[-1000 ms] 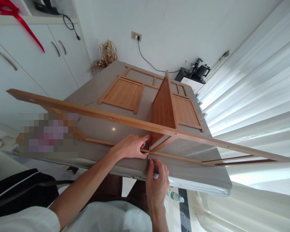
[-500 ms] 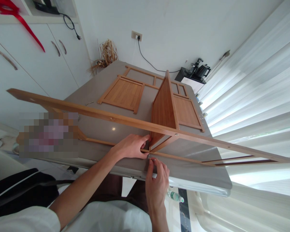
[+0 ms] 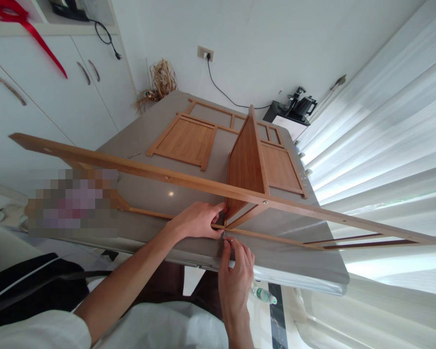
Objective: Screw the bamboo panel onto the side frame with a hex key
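A long wooden frame (image 3: 199,184) stands on its side along the table's near edge. An upright wooden panel (image 3: 245,157) meets it crosswise near the middle. My left hand (image 3: 199,219) is closed around the frame's lower rail (image 3: 265,236) where the panel joins it, thumb and fingers on either side. Just right of it and nearer to me, my right hand (image 3: 237,264) pinches a small thin metal piece, which looks like an Allen key (image 3: 224,235), against the outer face of that joint. Its tip is too small to make out. A screw hole (image 3: 265,202) shows in the upper rail.
Flat wooden panels (image 3: 185,140) (image 3: 281,167) and an open wooden frame (image 3: 210,114) lie on the grey table (image 3: 160,189). A small metal tool (image 3: 134,155) lies at left. Beyond are a kettle (image 3: 305,106) and a wall socket (image 3: 205,53). Curtains (image 3: 396,145) hang right; a bottle (image 3: 264,295) is below.
Almost nothing differs. Both hands hold their places at the joint, and the frame and panels have not visibly moved.
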Available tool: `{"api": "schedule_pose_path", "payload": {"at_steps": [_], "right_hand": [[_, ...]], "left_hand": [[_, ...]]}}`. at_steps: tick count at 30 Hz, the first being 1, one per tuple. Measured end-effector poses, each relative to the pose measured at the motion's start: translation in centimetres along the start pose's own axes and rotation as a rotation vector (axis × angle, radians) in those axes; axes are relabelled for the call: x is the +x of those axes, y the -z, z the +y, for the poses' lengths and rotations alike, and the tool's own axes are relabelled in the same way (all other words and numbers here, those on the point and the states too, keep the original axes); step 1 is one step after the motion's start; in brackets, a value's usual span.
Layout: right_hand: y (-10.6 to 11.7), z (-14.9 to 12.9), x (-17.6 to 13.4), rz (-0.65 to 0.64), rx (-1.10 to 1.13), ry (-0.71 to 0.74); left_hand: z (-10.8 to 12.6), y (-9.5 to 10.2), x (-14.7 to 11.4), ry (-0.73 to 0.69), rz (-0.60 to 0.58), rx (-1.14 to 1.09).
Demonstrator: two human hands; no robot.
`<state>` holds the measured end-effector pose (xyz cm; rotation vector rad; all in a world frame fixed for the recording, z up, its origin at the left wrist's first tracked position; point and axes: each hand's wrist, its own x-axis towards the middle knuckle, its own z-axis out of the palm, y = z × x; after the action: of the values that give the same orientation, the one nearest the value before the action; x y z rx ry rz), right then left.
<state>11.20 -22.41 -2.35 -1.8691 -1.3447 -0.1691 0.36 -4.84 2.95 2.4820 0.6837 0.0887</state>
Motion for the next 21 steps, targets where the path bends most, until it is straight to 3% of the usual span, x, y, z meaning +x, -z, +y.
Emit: {"api": "schedule_pose_path", "payload": {"at_steps": [7, 21], "right_hand": [[-0.11, 0.03, 0.25, -0.004, 0.029, -0.056], [-0.25, 0.31, -0.25, -0.003, 0.124, -0.323]], "left_hand": [[-0.01, 0.04, -0.01, 0.000, -0.009, 0.008], [0.16, 0.22, -0.07, -0.001, -0.011, 0.019]]}}
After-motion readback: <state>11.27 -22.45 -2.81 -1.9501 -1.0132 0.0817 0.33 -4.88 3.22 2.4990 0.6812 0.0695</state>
